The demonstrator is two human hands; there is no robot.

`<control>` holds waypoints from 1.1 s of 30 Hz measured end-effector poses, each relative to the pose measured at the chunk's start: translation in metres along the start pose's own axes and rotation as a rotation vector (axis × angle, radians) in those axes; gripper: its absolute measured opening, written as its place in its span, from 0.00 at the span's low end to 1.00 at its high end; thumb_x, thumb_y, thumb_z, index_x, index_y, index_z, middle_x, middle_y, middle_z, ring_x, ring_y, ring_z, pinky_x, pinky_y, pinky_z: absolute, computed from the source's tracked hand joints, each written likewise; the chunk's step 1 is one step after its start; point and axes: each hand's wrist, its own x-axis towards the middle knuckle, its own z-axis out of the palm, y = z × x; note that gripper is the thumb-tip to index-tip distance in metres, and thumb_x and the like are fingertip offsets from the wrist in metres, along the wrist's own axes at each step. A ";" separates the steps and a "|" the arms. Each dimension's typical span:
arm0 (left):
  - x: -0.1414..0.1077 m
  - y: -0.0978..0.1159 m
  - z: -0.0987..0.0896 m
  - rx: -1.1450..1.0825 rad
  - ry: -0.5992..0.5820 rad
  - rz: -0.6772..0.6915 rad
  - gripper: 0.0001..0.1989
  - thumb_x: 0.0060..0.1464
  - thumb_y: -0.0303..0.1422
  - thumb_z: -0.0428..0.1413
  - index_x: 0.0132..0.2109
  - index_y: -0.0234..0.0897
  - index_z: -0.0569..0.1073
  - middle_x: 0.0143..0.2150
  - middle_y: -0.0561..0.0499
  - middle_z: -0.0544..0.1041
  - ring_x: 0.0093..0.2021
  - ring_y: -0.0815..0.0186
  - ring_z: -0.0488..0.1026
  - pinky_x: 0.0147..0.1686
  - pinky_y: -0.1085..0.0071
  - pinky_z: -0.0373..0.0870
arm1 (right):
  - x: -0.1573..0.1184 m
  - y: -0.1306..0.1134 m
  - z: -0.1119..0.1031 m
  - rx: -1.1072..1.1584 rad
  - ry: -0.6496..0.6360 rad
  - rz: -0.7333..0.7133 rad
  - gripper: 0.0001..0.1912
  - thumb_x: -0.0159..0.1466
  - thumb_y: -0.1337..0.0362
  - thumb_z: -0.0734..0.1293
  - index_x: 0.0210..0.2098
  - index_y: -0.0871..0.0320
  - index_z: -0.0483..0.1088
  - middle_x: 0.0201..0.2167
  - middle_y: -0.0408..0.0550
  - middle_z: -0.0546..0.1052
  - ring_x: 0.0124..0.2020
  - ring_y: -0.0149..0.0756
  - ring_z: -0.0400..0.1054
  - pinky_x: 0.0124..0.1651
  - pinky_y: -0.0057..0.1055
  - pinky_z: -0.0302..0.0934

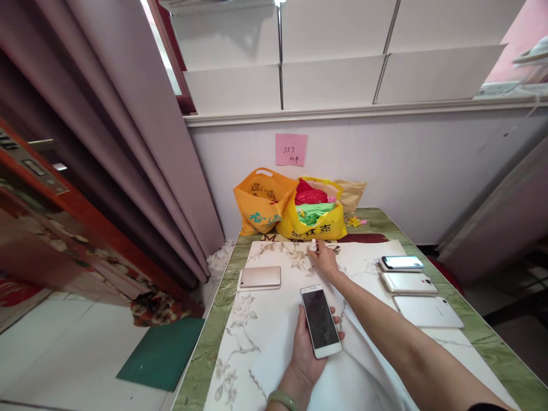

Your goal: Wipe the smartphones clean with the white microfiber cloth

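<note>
My left hand (303,359) is wrapped round a white smartphone (321,322), its dark screen facing up. Out past the phone, my right hand (325,261) has its thumb and fingers closed about a small white bottle (313,245) near the far edge of the white floral sheet (240,342). Most of that bottle is hidden by the fingers. A pale cloth (363,365) lies under my left hand and the phone.
Two stacked phones (260,277) lie at the left. Along the right lie a phone with a lit screen (402,262), a gold phone (410,283) and a white phone (428,311). Behind stand an orange bag (261,200) and a yellow bag (312,228) holding coloured cloths.
</note>
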 end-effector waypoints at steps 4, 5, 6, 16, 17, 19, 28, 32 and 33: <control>0.001 0.000 -0.001 -0.002 -0.016 -0.010 0.26 0.58 0.49 0.50 0.48 0.29 0.75 0.42 0.38 0.79 0.38 0.57 0.76 0.37 0.60 0.72 | -0.005 0.002 -0.008 0.093 0.029 -0.044 0.26 0.58 0.62 0.68 0.55 0.58 0.61 0.45 0.53 0.77 0.43 0.42 0.72 0.44 0.33 0.62; 0.001 0.000 -0.002 -0.002 -0.020 -0.015 0.26 0.58 0.49 0.50 0.48 0.29 0.75 0.42 0.39 0.79 0.37 0.58 0.76 0.37 0.60 0.73 | -0.008 0.002 -0.013 0.114 0.046 -0.052 0.28 0.58 0.61 0.68 0.56 0.58 0.60 0.47 0.54 0.76 0.46 0.42 0.72 0.45 0.33 0.63; 0.001 0.000 -0.002 -0.003 -0.024 -0.020 0.26 0.58 0.48 0.50 0.47 0.29 0.76 0.42 0.39 0.79 0.37 0.58 0.76 0.37 0.60 0.73 | -0.014 0.003 -0.020 0.131 0.066 -0.058 0.28 0.59 0.59 0.67 0.57 0.58 0.59 0.48 0.55 0.75 0.47 0.42 0.71 0.46 0.34 0.63; 0.002 0.002 -0.002 0.076 -0.004 -0.030 0.25 0.58 0.48 0.52 0.50 0.30 0.74 0.46 0.39 0.78 0.41 0.56 0.77 0.42 0.58 0.74 | -0.177 0.037 -0.125 -0.033 -0.021 -0.079 0.12 0.63 0.51 0.63 0.35 0.51 0.73 0.35 0.43 0.77 0.29 0.34 0.70 0.32 0.30 0.60; 0.002 0.002 -0.002 0.086 -0.003 -0.032 0.25 0.58 0.48 0.52 0.50 0.30 0.75 0.46 0.39 0.78 0.40 0.56 0.77 0.41 0.57 0.74 | -0.191 0.041 -0.131 -0.078 -0.020 -0.046 0.13 0.62 0.51 0.64 0.37 0.51 0.73 0.37 0.43 0.77 0.29 0.34 0.71 0.30 0.30 0.59; 0.003 0.001 -0.002 0.103 -0.016 -0.033 0.25 0.57 0.48 0.52 0.50 0.32 0.75 0.47 0.39 0.78 0.41 0.56 0.77 0.42 0.57 0.74 | -0.213 0.050 -0.139 -0.129 -0.004 0.031 0.15 0.61 0.49 0.65 0.41 0.51 0.72 0.40 0.44 0.76 0.31 0.35 0.72 0.30 0.30 0.59; 0.002 -0.002 -0.002 0.156 -0.028 -0.008 0.25 0.59 0.47 0.50 0.53 0.33 0.73 0.47 0.38 0.78 0.43 0.55 0.77 0.44 0.54 0.73 | -0.258 0.039 -0.140 -0.230 -0.054 0.013 0.24 0.55 0.49 0.70 0.49 0.48 0.68 0.48 0.48 0.73 0.45 0.44 0.70 0.37 0.33 0.61; 0.000 -0.005 -0.005 0.190 -0.028 0.021 0.24 0.59 0.48 0.50 0.53 0.35 0.73 0.46 0.39 0.78 0.43 0.54 0.77 0.44 0.51 0.73 | -0.261 0.038 -0.136 -0.235 -0.088 0.111 0.21 0.57 0.57 0.69 0.50 0.47 0.68 0.41 0.46 0.76 0.40 0.41 0.70 0.37 0.32 0.58; -0.001 -0.005 -0.007 0.199 -0.032 0.024 0.25 0.59 0.48 0.50 0.53 0.35 0.73 0.46 0.40 0.79 0.44 0.54 0.77 0.45 0.51 0.73 | -0.260 0.042 -0.137 -0.203 -0.092 0.159 0.19 0.58 0.57 0.68 0.50 0.48 0.69 0.38 0.45 0.77 0.38 0.40 0.70 0.35 0.31 0.57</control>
